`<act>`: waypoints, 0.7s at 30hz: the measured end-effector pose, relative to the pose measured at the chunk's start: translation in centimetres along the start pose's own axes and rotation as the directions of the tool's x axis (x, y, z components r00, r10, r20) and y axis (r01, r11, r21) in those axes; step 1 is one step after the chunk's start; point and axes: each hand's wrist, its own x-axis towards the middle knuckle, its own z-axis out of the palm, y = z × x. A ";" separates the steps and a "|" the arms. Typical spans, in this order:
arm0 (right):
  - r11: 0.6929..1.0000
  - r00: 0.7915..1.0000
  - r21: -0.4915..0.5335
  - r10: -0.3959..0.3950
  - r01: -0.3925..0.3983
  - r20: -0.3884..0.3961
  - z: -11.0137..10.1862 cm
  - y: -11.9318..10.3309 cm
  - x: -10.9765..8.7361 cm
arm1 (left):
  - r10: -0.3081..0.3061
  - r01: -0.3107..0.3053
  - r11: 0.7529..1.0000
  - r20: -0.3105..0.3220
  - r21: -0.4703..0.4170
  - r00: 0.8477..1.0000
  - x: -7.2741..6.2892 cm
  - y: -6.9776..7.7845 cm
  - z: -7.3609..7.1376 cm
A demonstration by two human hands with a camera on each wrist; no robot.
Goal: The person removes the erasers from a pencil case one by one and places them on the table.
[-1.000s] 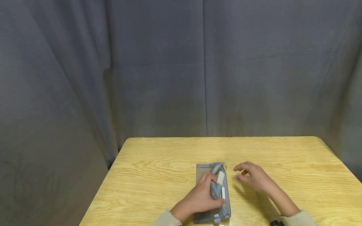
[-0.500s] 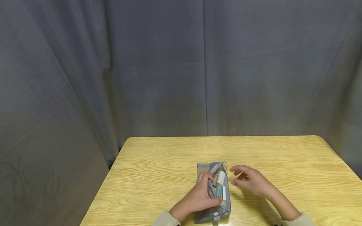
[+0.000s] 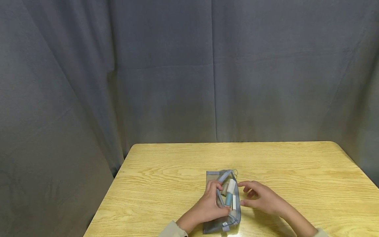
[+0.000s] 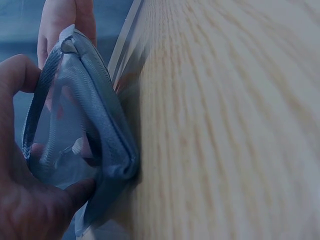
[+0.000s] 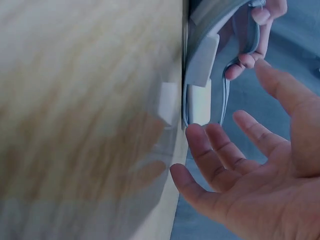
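A grey-blue mesh zip pouch (image 3: 211, 227) lies on the wooden table, its mouth spread apart. My left hand (image 3: 208, 205) grips the near flap of the mouth, with fingers at the upper edge and thumb lower down inside. In the left wrist view the pouch (image 4: 116, 135) gapes between thumb and fingers. Inside it show a white-and-teal tube (image 3: 229, 195), a slim white stick (image 3: 234, 202) and a small brownish item (image 3: 224, 189) partly covered. My right hand (image 3: 263, 198) holds nothing; its loosely bent fingertips are right at the pouch's right edge.
A metal ring (image 3: 235, 172) hangs at the pouch's far corner, and a small tag (image 3: 226, 227) at its near end. The table (image 3: 148, 177) has rounded far corners. Behind it hangs a grey curtain (image 3: 165, 82).
My right hand has moved left and nearer to the pouch's right edge. The left hand has pulled the flap a little left, so the mouth is wider and more of the contents shows.
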 end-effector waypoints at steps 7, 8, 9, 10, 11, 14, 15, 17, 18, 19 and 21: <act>0.999 0.998 -0.041 -0.017 0.019 0.055 0.4 -0.3 -0.4 | 0.011 -0.011 1.000 -0.001 -0.010 1.000 -0.2 0.1 -0.1; 0.998 0.998 -0.050 -0.021 0.024 0.064 0.4 -0.4 -0.4 | 0.010 -0.010 1.000 0.002 -0.012 1.000 -0.2 0.1 -0.1; 0.998 0.997 -0.059 -0.024 0.028 0.074 0.4 -0.4 -0.4 | 0.010 -0.010 1.000 0.006 -0.016 1.000 -0.2 0.1 -0.1; 0.997 0.996 -0.066 -0.028 0.033 0.081 0.4 -0.4 -0.4 | 0.007 -0.007 1.000 0.011 -0.020 1.000 -0.2 0.1 -0.1; 0.997 0.996 -0.070 -0.032 0.038 0.086 0.4 -0.4 -0.4 | 0.005 -0.005 1.000 0.012 -0.017 1.000 -0.2 0.1 -0.1; 0.996 0.995 -0.079 -0.042 0.049 0.090 0.5 -0.3 -0.4 | -0.003 0.003 1.000 0.015 -0.001 1.000 -0.1 0.0 0.0; 0.995 0.995 -0.083 -0.052 0.060 0.089 0.5 -0.3 -0.3 | -0.005 0.005 1.000 0.015 0.003 1.000 -0.1 0.0 0.0; 0.993 0.994 -0.092 -0.071 0.079 0.085 0.6 -0.2 -0.3 | -0.006 0.006 1.000 0.012 0.011 1.000 -0.1 0.0 0.0; 0.992 0.994 -0.097 -0.076 0.083 0.081 0.7 -0.2 -0.3 | -0.007 0.006 1.000 0.010 0.015 1.000 -0.1 0.0 0.0; 0.991 0.994 -0.101 -0.081 0.089 0.079 0.7 -0.2 -0.2 | -0.008 0.007 1.000 0.010 0.017 1.000 -0.1 0.0 0.0; 0.991 0.995 -0.108 -0.075 0.083 0.072 0.9 -0.1 -0.1 | -0.006 0.006 1.000 0.009 0.019 1.000 -0.1 0.0 0.0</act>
